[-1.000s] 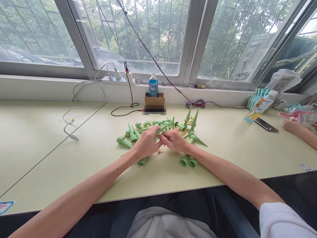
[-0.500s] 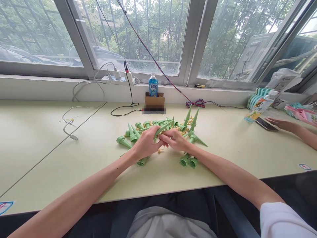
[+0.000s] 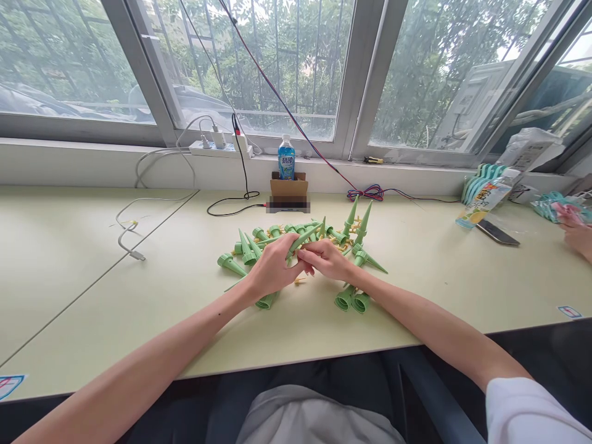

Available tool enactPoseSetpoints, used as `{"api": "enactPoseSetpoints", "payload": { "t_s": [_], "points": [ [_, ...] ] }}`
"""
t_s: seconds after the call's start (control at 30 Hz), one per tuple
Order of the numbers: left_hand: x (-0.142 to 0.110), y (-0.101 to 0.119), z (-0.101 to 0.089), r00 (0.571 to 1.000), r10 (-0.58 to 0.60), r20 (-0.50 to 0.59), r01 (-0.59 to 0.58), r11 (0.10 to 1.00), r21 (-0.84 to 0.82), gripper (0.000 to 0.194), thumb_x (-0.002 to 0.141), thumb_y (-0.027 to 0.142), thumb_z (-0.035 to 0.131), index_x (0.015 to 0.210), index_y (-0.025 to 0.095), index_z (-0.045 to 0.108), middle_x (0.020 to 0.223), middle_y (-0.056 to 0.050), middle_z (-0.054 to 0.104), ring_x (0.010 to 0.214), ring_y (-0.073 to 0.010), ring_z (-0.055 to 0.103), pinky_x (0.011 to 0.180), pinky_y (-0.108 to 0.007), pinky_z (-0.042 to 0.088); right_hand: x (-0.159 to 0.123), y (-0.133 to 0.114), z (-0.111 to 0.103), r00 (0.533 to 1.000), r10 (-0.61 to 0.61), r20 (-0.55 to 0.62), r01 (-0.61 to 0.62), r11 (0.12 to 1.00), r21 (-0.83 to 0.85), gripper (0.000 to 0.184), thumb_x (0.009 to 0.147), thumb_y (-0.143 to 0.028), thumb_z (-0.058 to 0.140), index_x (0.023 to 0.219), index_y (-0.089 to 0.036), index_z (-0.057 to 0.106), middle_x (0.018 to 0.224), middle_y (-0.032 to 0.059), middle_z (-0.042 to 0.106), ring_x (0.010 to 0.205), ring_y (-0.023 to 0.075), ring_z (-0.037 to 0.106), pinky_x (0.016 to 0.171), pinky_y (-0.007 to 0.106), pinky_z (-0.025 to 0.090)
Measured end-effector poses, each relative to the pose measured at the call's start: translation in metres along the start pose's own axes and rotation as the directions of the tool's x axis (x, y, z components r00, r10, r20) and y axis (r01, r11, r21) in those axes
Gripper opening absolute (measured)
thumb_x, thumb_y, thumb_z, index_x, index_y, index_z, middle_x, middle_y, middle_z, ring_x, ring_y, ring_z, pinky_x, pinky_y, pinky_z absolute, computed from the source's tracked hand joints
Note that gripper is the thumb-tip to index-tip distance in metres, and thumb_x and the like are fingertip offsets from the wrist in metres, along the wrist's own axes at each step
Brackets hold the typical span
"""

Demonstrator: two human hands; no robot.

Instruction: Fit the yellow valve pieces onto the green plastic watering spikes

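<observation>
My left hand (image 3: 275, 264) is closed round a green plastic watering spike (image 3: 302, 239), its point slanting up to the right. Against it, my right hand (image 3: 326, 260) pinches with fingertips meeting those of the left; what lies between them is hidden. More green spikes surround both hands, some upright like the pair at the back right (image 3: 364, 223), others on their sides like one at the left (image 3: 231, 264). Two threaded open ends (image 3: 343, 301) face me below my right wrist. A small yellow plastic piece (image 3: 300, 281) lies just under my fingers, with others scattered among the spikes.
Behind the pile stand a cardboard box (image 3: 289, 187) and a blue bottle (image 3: 286, 159). To the right are a tilted drink bottle (image 3: 485, 198), a phone (image 3: 497, 232) and another person's hand (image 3: 579, 239) with something pink. Cables (image 3: 160, 200) run across the back left.
My hands stay almost still, with the spike held in the same pose. At the right, the other person's hand reached toward the phone, then drew back to the edge of view.
</observation>
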State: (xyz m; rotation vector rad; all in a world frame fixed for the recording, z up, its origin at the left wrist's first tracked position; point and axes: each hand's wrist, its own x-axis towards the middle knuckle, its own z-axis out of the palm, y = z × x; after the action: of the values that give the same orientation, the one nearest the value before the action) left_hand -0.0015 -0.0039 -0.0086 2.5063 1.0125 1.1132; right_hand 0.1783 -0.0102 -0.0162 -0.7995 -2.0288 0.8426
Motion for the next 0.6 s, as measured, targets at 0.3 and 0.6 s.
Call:
{"api": "enactPoseSetpoints", "payload": {
  "t_s": [0.3,0.6],
  "points": [
    [-0.0001,0.0001,0.0008,1.000,0.010,-0.017,-0.009,1.000,0.008,0.018,0.075,0.016,0.061,0.091,0.020,0.052,0.084,-0.001,0.062,0.066,-0.0126,0.053,0.057,-0.024,0.041,0.0003,-0.0004,-0.0008,1.000,0.005,0.006,-0.005,0.999,0.035,0.046,0.099,-0.038,0.045,0.060,-0.015,0.054,0.055,0.0002,0.058,0.051,0.0084,0.053,0.052,0.020,0.041],
    [-0.0004,0.0001,0.0015,1.000,0.006,-0.009,-0.006,1.000,-0.014,0.021,0.076,0.016,0.061,0.095,0.020,0.053,0.086,-0.002,0.062,0.067,-0.0127,0.053,0.058,-0.024,0.041,0.0010,-0.0008,-0.0006,1.000,-0.002,0.012,0.002,0.999,0.032,0.044,0.099,-0.036,0.044,0.062,-0.015,0.054,0.055,0.0001,0.059,0.051,0.0081,0.053,0.052,0.020,0.040]
  ]
}}
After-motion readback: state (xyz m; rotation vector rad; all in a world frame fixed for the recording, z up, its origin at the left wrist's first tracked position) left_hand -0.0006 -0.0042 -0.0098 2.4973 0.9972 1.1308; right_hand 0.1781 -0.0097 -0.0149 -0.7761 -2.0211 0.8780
